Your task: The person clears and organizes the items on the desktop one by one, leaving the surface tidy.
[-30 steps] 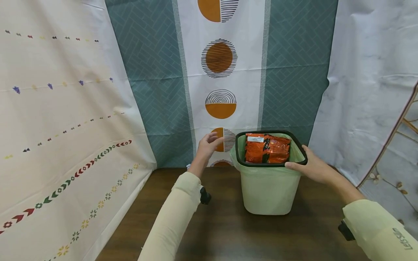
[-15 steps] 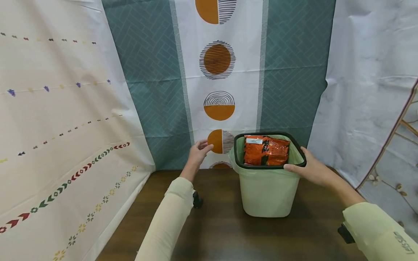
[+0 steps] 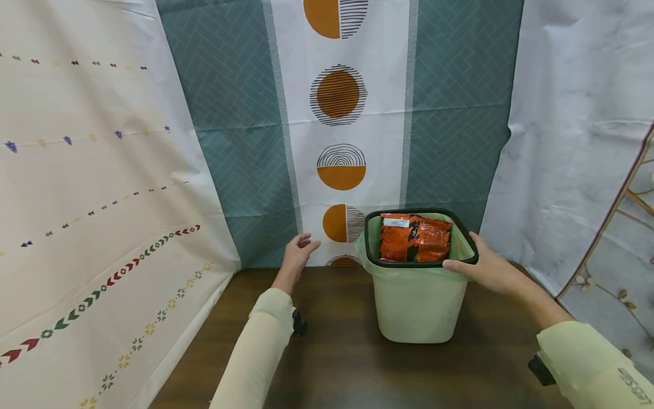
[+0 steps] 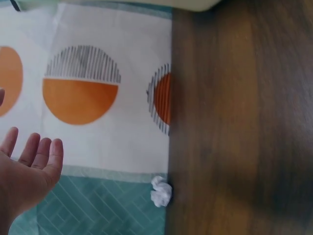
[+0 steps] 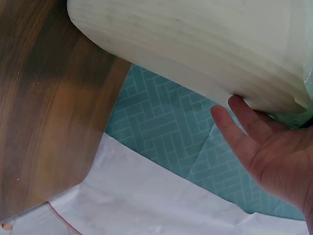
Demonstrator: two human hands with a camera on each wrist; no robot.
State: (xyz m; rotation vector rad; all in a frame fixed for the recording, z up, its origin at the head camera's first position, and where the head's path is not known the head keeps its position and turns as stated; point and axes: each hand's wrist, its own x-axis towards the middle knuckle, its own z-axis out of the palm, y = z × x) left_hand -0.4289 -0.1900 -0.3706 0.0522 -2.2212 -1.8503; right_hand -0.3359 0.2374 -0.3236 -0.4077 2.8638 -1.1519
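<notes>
A pale green trash bin (image 3: 421, 307) with a black rim and a green plastic liner (image 3: 462, 244) stands upright on the wooden table. Inside it, near the top, lies a shiny orange-red and black snack packet (image 3: 416, 238). My right hand (image 3: 482, 266) holds the bin's right side at the rim, thumb over the front corner; in the right wrist view, fingertips (image 5: 237, 103) touch the outer wall. My left hand (image 3: 296, 257) hovers left of the bin, apart from it, fingers loosely bent with nothing in them. A crumpled white paper ball (image 4: 161, 191) lies at the table's back edge.
The brown wooden table (image 3: 337, 363) meets a teal and white patterned curtain (image 3: 240, 170) at the back. A cream cloth (image 3: 102, 199) hangs along the left side, and a marbled white cloth (image 3: 572, 142) along the right.
My left hand has moved left and slightly down, away from the bin. The right hand stays on the rim, and the bin keeps its place apart from a slight shift of the view.
</notes>
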